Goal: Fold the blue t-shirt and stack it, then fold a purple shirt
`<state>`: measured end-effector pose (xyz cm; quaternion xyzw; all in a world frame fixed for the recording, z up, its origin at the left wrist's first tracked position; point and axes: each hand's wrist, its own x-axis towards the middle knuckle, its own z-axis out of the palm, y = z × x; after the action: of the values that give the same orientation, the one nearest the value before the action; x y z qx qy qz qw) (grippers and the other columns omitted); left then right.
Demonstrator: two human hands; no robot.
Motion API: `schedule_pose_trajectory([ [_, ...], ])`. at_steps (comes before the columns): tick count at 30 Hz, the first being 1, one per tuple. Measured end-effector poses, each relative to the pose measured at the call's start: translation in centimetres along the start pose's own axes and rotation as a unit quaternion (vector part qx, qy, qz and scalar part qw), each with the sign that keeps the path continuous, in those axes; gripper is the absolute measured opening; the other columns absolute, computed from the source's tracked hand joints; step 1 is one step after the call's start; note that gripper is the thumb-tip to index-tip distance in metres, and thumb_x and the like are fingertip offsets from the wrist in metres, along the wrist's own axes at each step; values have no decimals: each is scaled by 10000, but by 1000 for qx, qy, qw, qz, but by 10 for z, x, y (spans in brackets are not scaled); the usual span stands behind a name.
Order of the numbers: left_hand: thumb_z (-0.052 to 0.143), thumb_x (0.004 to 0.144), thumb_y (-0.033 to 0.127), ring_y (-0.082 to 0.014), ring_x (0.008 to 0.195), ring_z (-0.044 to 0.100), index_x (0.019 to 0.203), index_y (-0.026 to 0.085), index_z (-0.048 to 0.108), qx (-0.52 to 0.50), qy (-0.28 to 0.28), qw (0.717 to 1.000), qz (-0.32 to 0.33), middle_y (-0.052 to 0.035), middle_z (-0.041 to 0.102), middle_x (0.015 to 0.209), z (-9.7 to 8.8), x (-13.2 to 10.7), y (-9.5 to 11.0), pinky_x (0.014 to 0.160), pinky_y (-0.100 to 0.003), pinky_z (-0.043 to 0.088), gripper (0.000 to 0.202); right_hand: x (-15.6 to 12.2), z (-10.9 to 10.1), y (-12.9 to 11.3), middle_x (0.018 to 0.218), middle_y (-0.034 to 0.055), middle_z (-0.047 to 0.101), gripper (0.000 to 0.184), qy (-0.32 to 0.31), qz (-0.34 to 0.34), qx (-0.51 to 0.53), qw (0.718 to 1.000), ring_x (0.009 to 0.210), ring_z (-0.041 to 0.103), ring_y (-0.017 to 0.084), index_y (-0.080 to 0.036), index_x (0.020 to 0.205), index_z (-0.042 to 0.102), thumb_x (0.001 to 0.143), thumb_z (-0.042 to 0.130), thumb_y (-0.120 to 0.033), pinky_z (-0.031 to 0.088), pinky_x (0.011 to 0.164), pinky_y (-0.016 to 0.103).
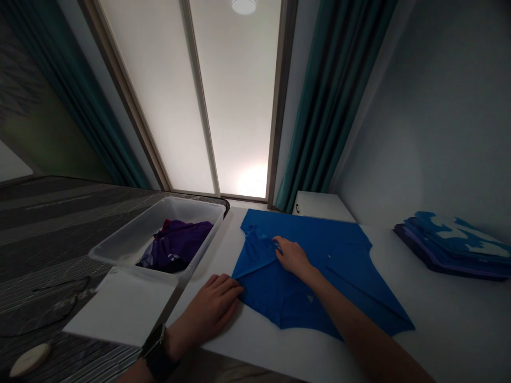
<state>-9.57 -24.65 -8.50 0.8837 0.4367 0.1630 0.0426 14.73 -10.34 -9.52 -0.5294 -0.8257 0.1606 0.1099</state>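
A blue T-shirt (327, 266) lies spread on the white table (447, 319) in front of me. My left hand (213, 306) lies flat with fingers together, its fingertips on the shirt's left edge near the sleeve. My right hand (293, 257) rests on the shirt's left part, fingers bent and pinching a fold of the blue fabric near the sleeve seam. A dark watch sits on my left wrist.
A clear plastic bin (131, 239) at the left holds purple clothing (178, 244). A stack of folded blue and purple garments (455, 244) lies at the right against the wall. A white sheet (123, 306) lies by the bin. Teal curtains and a window stand behind.
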Motion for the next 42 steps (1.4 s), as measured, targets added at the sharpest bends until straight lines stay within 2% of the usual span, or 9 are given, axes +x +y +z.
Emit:
schedule_pose_trajectory([
  [6, 424, 941, 196, -212, 904, 581, 1113, 217, 616, -34, 48, 997, -47, -69, 642, 999, 2, 20, -11, 826, -368, 451, 259, -6, 15, 1, 1246, 121, 621, 388, 61, -4, 2, 998, 1102, 588, 243, -181, 1337, 480, 964, 395, -247, 381, 956, 401],
  [11, 423, 936, 223, -220, 945, 592, 1122, 214, 605, -76, 98, 988, -95, -74, 637, 1032, 3, 61, -27, 832, -363, 468, 260, -10, 22, 0, 1215, 110, 626, 394, 92, -15, -16, 996, 1083, 579, 233, -185, 1347, 472, 969, 385, -252, 379, 935, 388],
  [16, 426, 914, 195, -225, 919, 596, 1096, 193, 610, -12, 138, 979, -150, -77, 646, 1026, 11, 115, -55, 839, -379, 450, 258, -11, 22, -1, 1155, 104, 642, 363, 110, -24, -34, 993, 1032, 584, 225, -185, 1300, 517, 965, 391, -241, 386, 908, 380],
  [20, 430, 895, 170, -248, 999, 576, 1093, 200, 623, 37, 163, 963, -213, -74, 660, 1022, 26, 139, -83, 854, -383, 432, 278, -13, 22, -1, 1125, 95, 646, 351, 116, -31, -34, 992, 1021, 577, 217, -184, 1280, 534, 960, 396, -219, 385, 904, 375],
  [25, 437, 868, 180, -240, 1045, 557, 1098, 190, 653, -1, 140, 953, -270, -77, 661, 1063, 43, 138, -112, 890, -359, 437, 316, -13, 24, 0, 1128, 88, 646, 358, 120, -35, 2, 992, 1017, 565, 214, -192, 1284, 529, 954, 393, -214, 379, 901, 383],
  [30, 450, 872, 269, -276, 1120, 516, 1079, 226, 682, 0, 97, 951, -295, -80, 635, 1142, 48, 135, -120, 924, -408, 409, 314, -9, 11, 10, 1034, 66, 657, 344, 148, 11, 106, 983, 966, 573, 208, -216, 1212, 568, 949, 350, -246, 383, 901, 399],
  [35, 440, 876, 295, -286, 1140, 505, 1156, 253, 647, -2, 88, 948, -305, -78, 616, 1172, 48, 137, -120, 934, -429, 399, 351, -9, -20, 44, 823, 25, 587, 372, 204, 139, 321, 914, 647, 534, 168, -196, 1181, 573, 910, 359, -336, 428, 590, 289],
  [38, 428, 876, 309, -293, 1154, 494, 1095, 249, 672, -6, 80, 947, -312, -78, 611, 1171, 45, 138, -118, 947, -438, 388, 333, -12, -30, 63, 787, 16, 556, 351, 242, 174, 372, 879, 624, 504, 156, -184, 1137, 588, 884, 395, -332, 403, 542, 260],
  [42, 423, 876, 317, -296, 1152, 486, 1008, 245, 694, -11, 84, 939, -334, -75, 610, 1155, 42, 139, -116, 947, -455, 376, 310, -9, -26, 59, 793, 14, 569, 334, 174, 164, 334, 912, 628, 507, 154, -190, 1129, 592, 891, 393, -312, 387, 542, 255],
])
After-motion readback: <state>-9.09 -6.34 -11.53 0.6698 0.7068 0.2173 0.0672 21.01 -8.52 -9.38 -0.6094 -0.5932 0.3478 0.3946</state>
